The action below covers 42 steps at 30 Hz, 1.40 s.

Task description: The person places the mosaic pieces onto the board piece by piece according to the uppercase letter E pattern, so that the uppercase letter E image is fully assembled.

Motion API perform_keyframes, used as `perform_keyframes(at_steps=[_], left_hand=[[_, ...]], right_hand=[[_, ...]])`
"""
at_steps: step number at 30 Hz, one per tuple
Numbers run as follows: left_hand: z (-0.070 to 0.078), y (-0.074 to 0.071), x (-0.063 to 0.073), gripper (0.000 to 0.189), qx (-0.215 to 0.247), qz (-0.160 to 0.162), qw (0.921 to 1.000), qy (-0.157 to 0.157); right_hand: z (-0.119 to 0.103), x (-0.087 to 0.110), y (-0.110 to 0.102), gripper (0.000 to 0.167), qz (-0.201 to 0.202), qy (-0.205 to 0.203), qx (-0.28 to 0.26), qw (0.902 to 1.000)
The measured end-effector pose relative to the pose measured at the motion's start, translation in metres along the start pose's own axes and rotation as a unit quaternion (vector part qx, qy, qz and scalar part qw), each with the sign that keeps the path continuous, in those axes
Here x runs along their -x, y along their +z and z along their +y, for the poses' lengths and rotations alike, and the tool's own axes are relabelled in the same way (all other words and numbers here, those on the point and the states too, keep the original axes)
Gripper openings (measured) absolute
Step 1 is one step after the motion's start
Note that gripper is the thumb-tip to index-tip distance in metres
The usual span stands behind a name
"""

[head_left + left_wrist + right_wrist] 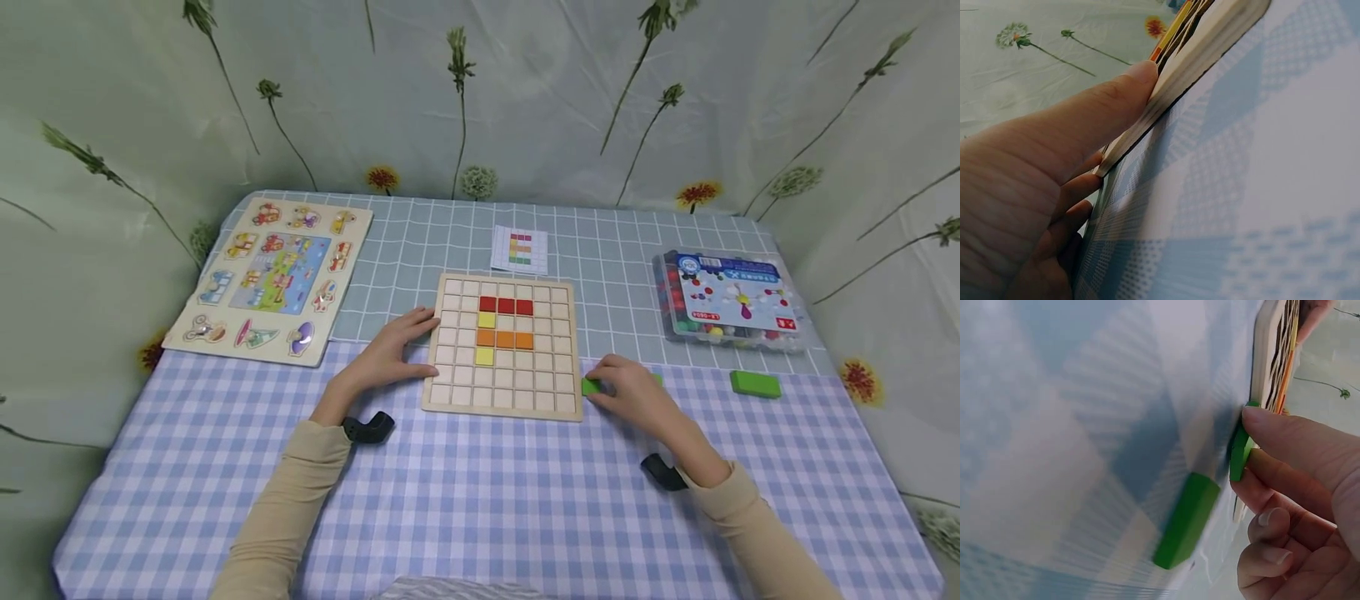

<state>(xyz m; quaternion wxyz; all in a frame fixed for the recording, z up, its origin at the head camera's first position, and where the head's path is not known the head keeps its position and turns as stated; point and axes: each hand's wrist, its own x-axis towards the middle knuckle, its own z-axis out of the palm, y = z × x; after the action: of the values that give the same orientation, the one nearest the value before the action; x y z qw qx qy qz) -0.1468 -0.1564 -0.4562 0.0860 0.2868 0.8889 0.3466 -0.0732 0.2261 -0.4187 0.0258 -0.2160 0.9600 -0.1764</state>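
Note:
A wooden grid board (459,400) lies flat on the cloth, with red tiles (506,306), yellow tiles (485,357) and orange tiles (506,339) in some of its squares. My left hand (390,352) rests at the board's left edge, its thumb (1110,100) against the side and its fingers spread. Just off the right edge, my right hand (628,392) pinches a green block (1241,450) between thumb and fingers, low at the cloth. This hand partly hides another green block (657,380) in the head view. A further green block (756,384) lies farther right.
Behind the board lies a pattern card (520,250) showing coloured squares. A wooden picture puzzle (324,329) takes up the back left. At the back right sits a clear plastic box (731,300) full of coloured pieces. Checked cloth (480,500) covers the table's near part.

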Motion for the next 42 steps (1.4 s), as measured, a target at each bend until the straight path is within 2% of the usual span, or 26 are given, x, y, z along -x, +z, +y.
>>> perform_keyframes(at_steps=[11,25,34,38,42], left_hand=[[0.002,-0.001,0.001,0.081,-0.003,0.004,1.0,0.006],[-0.001,0.001,0.0,0.082,-0.016,0.004,0.9998,0.008],[0.001,-0.002,-0.002,0.082,-0.009,0.0,1.0,0.002],[0.001,-0.002,-0.003,0.082,-0.01,0.001,0.9999,-0.001],[0.002,-0.001,0.0,0.082,-0.012,-0.002,0.9999,-0.004]], right_hand=[[-0.007,-0.016,-0.007,0.023,0.009,-0.012,0.009,0.9998],[-0.051,-0.048,0.011,0.023,0.02,-0.066,-0.008,0.9976],[-0.074,-0.064,0.018,0.022,-0.002,-0.07,-0.017,0.9974],[-0.082,-0.069,0.023,0.02,-0.004,-0.08,-0.015,0.9966],[-0.086,-0.072,0.029,0.021,-0.019,-0.074,-0.017,0.9969]])
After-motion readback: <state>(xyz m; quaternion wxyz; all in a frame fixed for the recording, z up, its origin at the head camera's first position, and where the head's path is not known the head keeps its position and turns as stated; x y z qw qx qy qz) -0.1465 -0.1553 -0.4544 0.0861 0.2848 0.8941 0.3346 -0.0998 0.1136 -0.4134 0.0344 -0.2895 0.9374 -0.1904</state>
